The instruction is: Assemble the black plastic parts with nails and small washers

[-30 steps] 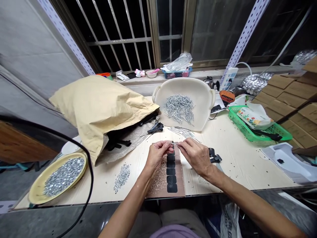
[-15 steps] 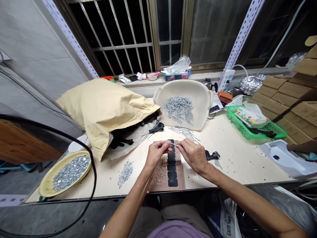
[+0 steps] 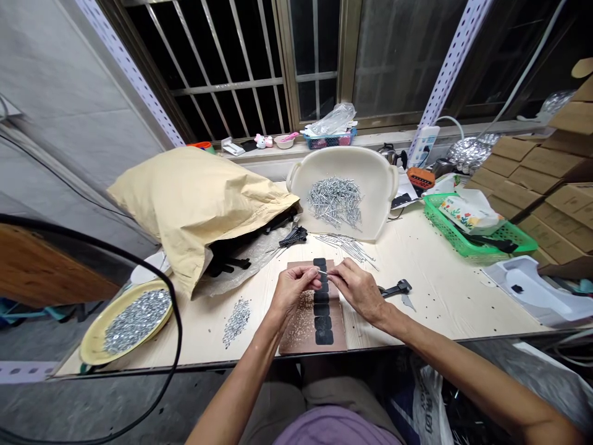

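Note:
My left hand (image 3: 293, 290) and my right hand (image 3: 353, 287) meet over a brown board (image 3: 337, 324) that carries a row of black pads (image 3: 322, 309). Both hands pinch a thin metal pin (image 3: 323, 272) between their fingertips, one at each end. Loose long pins (image 3: 348, 245) lie just beyond the board. A small heap of tiny metal parts (image 3: 236, 320) sits to the left of my left hand. A black plastic piece (image 3: 395, 288) lies right of my right hand.
A cream tray (image 3: 370, 170) of metal pins stands behind the board. A tan sack (image 3: 194, 198) with black parts lies at left, a yellow plate (image 3: 92, 337) of small metal parts at the front left. A green basket (image 3: 467, 244) and cardboard boxes (image 3: 551, 204) stand at right.
Both hands stay pinched together on the pin over the board; they have shifted only slightly. The view has tilted a little.

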The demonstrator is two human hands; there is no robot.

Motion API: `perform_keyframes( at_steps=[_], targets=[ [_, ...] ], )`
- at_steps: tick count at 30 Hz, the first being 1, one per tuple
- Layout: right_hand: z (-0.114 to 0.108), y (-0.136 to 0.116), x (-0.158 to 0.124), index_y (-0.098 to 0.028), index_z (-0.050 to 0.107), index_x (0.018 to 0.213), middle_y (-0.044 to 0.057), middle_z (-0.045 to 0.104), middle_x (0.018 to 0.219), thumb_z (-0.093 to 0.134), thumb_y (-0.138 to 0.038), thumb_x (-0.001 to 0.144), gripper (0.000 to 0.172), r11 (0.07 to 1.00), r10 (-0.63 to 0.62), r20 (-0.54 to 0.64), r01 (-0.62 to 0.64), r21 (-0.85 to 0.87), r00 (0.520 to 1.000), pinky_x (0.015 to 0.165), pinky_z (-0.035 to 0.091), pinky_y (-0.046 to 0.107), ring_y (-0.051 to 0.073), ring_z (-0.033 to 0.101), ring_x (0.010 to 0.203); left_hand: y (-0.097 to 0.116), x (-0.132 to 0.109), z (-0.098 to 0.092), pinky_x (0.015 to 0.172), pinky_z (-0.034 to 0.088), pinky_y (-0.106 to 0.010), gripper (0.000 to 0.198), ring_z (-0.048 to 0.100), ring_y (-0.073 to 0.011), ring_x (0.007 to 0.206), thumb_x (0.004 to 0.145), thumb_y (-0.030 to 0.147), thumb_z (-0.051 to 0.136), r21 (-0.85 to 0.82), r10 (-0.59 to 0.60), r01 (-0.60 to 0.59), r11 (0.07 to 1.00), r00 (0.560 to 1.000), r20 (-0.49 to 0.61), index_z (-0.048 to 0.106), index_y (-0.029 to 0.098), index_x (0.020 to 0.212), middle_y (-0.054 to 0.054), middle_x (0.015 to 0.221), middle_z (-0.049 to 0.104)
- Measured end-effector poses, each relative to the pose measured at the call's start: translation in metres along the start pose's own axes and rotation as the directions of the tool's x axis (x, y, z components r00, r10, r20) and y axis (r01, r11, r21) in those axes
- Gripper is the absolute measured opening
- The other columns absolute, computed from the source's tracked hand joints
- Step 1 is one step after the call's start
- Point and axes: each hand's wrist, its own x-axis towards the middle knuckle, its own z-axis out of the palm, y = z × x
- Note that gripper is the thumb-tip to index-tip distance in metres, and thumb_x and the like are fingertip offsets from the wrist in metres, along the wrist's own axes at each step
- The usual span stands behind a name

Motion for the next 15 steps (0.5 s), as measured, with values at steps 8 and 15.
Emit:
perform_keyframes(
  at_steps=[8,15],
  targets=[
    [0.009,0.01,-0.003,-0.019,0.058,0.08,0.0,0.057,0.072,0.05,-0.031,0.09,0.018,0.949,0.131,0.128,-0.161,0.269,0.983,0.061,0.047,0.025,0.013,0.056,0.066,-0.017,0.004,-0.01,0.053,0.049,-0.02,0.034,0.06,-0.0095,0.052,0.061,0.039,0.079,0.047,-0.121,0.12,0.992,0.992,0.02,0.068,0.009,0.072,-0.004,0.062,0.065],
    [0.015,0.018,-0.012,-0.02,0.06,0.092,0.004,0.056,0.086,0.045,-0.026,0.092,0.016,0.991,0.015,0.121,-0.031,0.129,0.993,0.069,0.047,0.027,0.014,0.056,0.076,-0.026,0.004,-0.01,0.056,0.049,-0.021,0.036,0.059,-0.0089,0.053,0.058,0.041,0.08,0.04,-0.164,0.163,0.986,0.986,0.01,0.067,0.009,0.071,-0.004,0.064,0.065]
  ],
)
